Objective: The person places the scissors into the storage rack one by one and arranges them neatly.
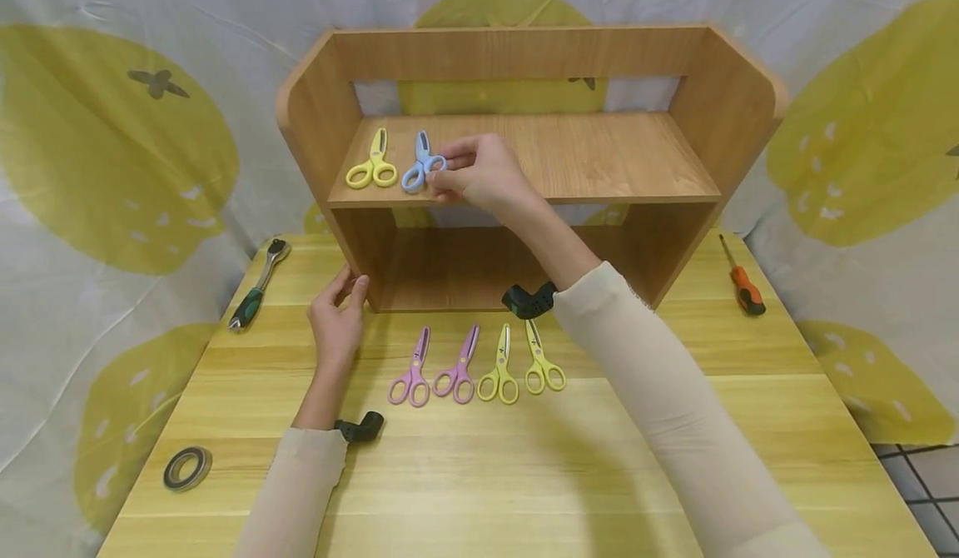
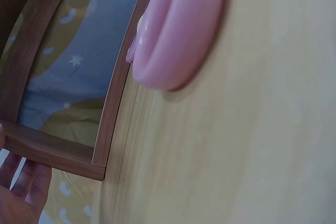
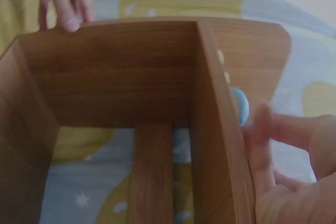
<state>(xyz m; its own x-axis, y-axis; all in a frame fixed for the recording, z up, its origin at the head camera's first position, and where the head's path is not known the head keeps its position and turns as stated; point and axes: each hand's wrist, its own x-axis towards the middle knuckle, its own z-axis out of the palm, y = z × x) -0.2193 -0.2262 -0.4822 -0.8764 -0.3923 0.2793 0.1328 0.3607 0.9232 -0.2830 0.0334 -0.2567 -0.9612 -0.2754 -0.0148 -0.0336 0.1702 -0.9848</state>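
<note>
A wooden shelf unit (image 1: 697,175) stands on the yellow table (image 1: 524,475). On its upper shelf lie yellow scissors (image 1: 371,168) and blue scissors (image 1: 418,166) side by side. My right hand (image 1: 444,171) pinches the blue scissors' handle ring; the right wrist view shows those fingers (image 3: 262,140) beside the blue handle (image 3: 240,106). My left hand (image 1: 350,286) rests with straight fingers against the shelf unit's lower left front corner, and its fingertips (image 3: 65,17) show on the panel edge. The left wrist view shows fingers (image 2: 23,190) near the wooden frame (image 2: 113,103).
Two pink scissors (image 1: 412,371) (image 1: 459,368) and two yellow-green scissors (image 1: 500,371) (image 1: 541,362) lie in a row before the shelf; one pink handle (image 2: 178,30) fills the left wrist view. A ratchet wrench (image 1: 258,283) lies left, a screwdriver (image 1: 742,279) right, a tape roll (image 1: 187,468) front left.
</note>
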